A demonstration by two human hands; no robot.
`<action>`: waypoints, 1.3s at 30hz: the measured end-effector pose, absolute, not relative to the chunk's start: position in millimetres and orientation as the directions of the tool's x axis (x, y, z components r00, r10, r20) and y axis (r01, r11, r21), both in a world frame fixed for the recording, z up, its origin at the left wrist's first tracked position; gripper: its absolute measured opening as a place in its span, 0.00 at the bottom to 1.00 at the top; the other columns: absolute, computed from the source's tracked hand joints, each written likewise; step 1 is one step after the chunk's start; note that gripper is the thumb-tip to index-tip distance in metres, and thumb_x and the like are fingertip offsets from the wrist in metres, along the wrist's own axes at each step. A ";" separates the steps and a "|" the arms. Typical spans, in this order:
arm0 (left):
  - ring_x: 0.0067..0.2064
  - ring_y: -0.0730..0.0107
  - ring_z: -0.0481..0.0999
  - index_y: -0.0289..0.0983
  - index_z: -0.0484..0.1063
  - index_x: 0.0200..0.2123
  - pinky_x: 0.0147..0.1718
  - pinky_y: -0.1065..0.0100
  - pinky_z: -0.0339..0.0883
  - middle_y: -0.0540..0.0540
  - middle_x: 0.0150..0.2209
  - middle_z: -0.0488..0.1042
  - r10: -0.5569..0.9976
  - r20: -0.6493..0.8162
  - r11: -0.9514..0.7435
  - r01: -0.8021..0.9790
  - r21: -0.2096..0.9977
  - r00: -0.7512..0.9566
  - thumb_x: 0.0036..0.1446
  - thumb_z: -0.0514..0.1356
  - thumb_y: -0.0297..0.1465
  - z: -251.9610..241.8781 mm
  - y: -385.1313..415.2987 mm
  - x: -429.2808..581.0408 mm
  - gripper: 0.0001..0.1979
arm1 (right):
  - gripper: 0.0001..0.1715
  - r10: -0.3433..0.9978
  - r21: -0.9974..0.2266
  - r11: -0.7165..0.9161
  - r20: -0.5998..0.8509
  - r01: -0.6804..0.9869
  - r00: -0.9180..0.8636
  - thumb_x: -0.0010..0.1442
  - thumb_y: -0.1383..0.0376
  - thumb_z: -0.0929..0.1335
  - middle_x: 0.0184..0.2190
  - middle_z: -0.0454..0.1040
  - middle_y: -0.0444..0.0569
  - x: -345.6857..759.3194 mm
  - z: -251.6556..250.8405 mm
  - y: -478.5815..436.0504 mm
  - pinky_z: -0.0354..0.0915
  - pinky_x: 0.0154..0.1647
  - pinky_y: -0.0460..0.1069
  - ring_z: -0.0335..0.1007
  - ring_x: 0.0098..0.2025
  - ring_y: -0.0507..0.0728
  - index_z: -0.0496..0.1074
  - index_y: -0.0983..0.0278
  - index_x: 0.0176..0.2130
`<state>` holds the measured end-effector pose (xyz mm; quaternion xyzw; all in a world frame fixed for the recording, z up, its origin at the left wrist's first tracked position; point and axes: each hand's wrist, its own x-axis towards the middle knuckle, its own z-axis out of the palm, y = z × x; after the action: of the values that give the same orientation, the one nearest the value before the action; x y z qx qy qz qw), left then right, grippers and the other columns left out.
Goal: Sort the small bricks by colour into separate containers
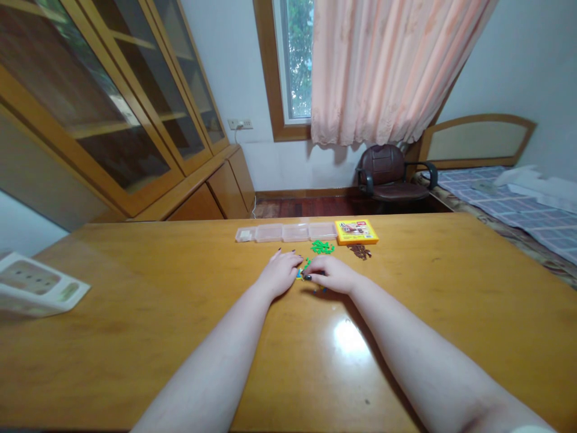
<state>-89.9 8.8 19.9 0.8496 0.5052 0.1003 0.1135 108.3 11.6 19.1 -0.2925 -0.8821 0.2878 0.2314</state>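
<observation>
My left hand (282,272) lies on the table with its fingers stretched out, its thumb side beside a few small blue and yellow pieces (299,274). Just to the right, my right hand (332,274) is bent over the tabletop, thumb and fingers drawn together in a pinch by those pieces. Whatever sits between the fingertips is too small to make out. Beyond the hands lies a heap of small bright green pieces (322,247). A pile of brown pieces (360,252) is further right, in front of a yellow box (356,231).
A clear plastic tray with compartments (295,233) stands left of the yellow box, near the far edge of the wooden table (180,337). At the left is a white box with a window (40,285). An armchair (390,171) and a bed (509,198) are beyond the table.
</observation>
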 end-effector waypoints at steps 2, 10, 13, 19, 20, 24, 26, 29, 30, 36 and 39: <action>0.61 0.66 0.60 0.42 0.67 0.54 0.62 0.50 0.43 0.47 0.57 0.67 0.867 0.031 -0.483 0.823 0.300 0.498 0.57 0.48 0.26 17.5 8.8 -89.5 0.22 | 0.16 0.668 -0.604 0.672 0.247 0.427 -0.702 0.62 0.60 0.62 0.37 0.77 0.52 108.5 19.2 12.9 0.61 0.42 0.49 0.70 0.38 0.56 0.76 0.66 0.40; 0.60 0.66 0.61 0.40 0.65 0.56 0.62 0.51 0.45 0.44 0.58 0.65 0.885 0.037 -0.455 0.843 0.286 0.465 0.57 0.48 0.26 16.1 8.9 -89.6 0.23 | 0.18 0.819 -0.436 0.571 0.252 0.695 -0.515 0.64 0.62 0.60 0.38 0.77 0.54 110.1 22.4 16.8 0.60 0.46 0.52 0.69 0.43 0.58 0.76 0.66 0.41; 0.59 0.64 0.63 0.39 0.66 0.55 0.61 0.52 0.47 0.43 0.57 0.66 0.890 0.053 -0.449 0.848 0.280 0.454 0.56 0.49 0.27 16.4 9.1 -89.1 0.22 | 0.17 0.809 -0.424 0.585 0.252 0.692 -0.530 0.62 0.64 0.61 0.43 0.76 0.54 109.6 23.6 15.4 0.59 0.50 0.52 0.69 0.46 0.58 0.74 0.66 0.46; 0.57 0.64 0.66 0.39 0.69 0.52 0.61 0.54 0.49 0.44 0.55 0.69 0.916 0.107 -0.400 0.870 0.288 0.386 0.55 0.50 0.24 14.6 10.6 -88.0 0.22 | 0.27 0.708 -0.364 0.689 0.151 0.627 -0.690 0.62 0.57 0.62 0.58 0.65 0.54 106.6 18.5 11.7 0.47 0.61 0.61 0.56 0.61 0.62 0.63 0.61 0.58; 0.56 0.64 0.66 0.38 0.69 0.52 0.61 0.55 0.49 0.44 0.55 0.69 0.916 0.115 -0.402 0.868 0.291 0.385 0.55 0.50 0.25 14.7 10.6 -87.9 0.21 | 0.29 0.733 -0.344 0.666 0.138 0.662 -0.666 0.63 0.54 0.61 0.59 0.62 0.56 106.8 16.6 12.2 0.42 0.62 0.63 0.52 0.63 0.63 0.61 0.62 0.59; 0.56 0.63 0.67 0.38 0.69 0.52 0.60 0.55 0.50 0.43 0.54 0.70 0.912 0.126 -0.411 0.862 0.296 0.391 0.55 0.50 0.25 16.7 9.6 -87.7 0.21 | 0.32 0.826 -0.304 0.559 0.118 0.771 -0.552 0.63 0.50 0.59 0.62 0.58 0.56 109.8 12.0 16.4 0.33 0.63 0.66 0.45 0.65 0.65 0.60 0.62 0.60; 0.56 0.63 0.67 0.37 0.69 0.52 0.60 0.55 0.51 0.43 0.54 0.70 0.914 0.126 -0.406 0.862 0.304 0.386 0.55 0.50 0.25 17.6 9.2 -87.5 0.21 | 0.33 0.835 -0.301 0.547 0.127 0.781 -0.535 0.63 0.49 0.58 0.63 0.56 0.55 110.7 12.1 16.9 0.32 0.63 0.66 0.43 0.66 0.64 0.59 0.61 0.61; 0.55 0.63 0.67 0.37 0.69 0.52 0.60 0.55 0.52 0.43 0.54 0.70 0.916 0.137 -0.402 0.858 0.321 0.378 0.55 0.50 0.25 17.6 9.4 -87.0 0.21 | 0.34 0.815 -0.291 0.575 0.116 0.765 -0.568 0.63 0.47 0.56 0.64 0.53 0.53 109.9 12.4 14.7 0.31 0.63 0.66 0.40 0.67 0.64 0.56 0.60 0.62; 0.55 0.63 0.68 0.37 0.69 0.52 0.59 0.55 0.53 0.43 0.54 0.70 0.915 0.141 -0.404 0.856 0.324 0.379 0.55 0.50 0.25 17.1 9.7 -86.9 0.21 | 0.35 0.809 -0.286 0.581 0.104 0.762 -0.578 0.63 0.46 0.55 0.64 0.52 0.53 109.3 12.0 13.9 0.31 0.63 0.66 0.39 0.67 0.64 0.56 0.59 0.63; 0.54 0.64 0.68 0.37 0.69 0.51 0.58 0.58 0.55 0.44 0.53 0.71 0.907 0.154 -0.421 0.845 0.330 0.392 0.55 0.50 0.25 13.8 11.1 -87.2 0.21 | 0.33 0.854 -0.289 0.516 0.105 0.806 -0.509 0.64 0.49 0.56 0.63 0.55 0.54 109.3 7.5 17.6 0.28 0.63 0.67 0.38 0.67 0.64 0.56 0.61 0.62; 0.54 0.64 0.68 0.36 0.70 0.51 0.58 0.59 0.56 0.44 0.52 0.71 0.908 0.166 -0.419 0.841 0.342 0.385 0.55 0.50 0.25 13.5 11.5 -88.3 0.21 | 0.29 0.882 -0.351 0.471 0.212 0.810 -0.421 0.64 0.54 0.57 0.61 0.58 0.54 113.8 9.8 22.5 0.32 0.64 0.65 0.44 0.66 0.62 0.59 0.62 0.61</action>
<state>-88.3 11.5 13.5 0.8260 0.5293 0.1651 0.1013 113.8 22.5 9.8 -0.5050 -0.8373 0.0974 0.1855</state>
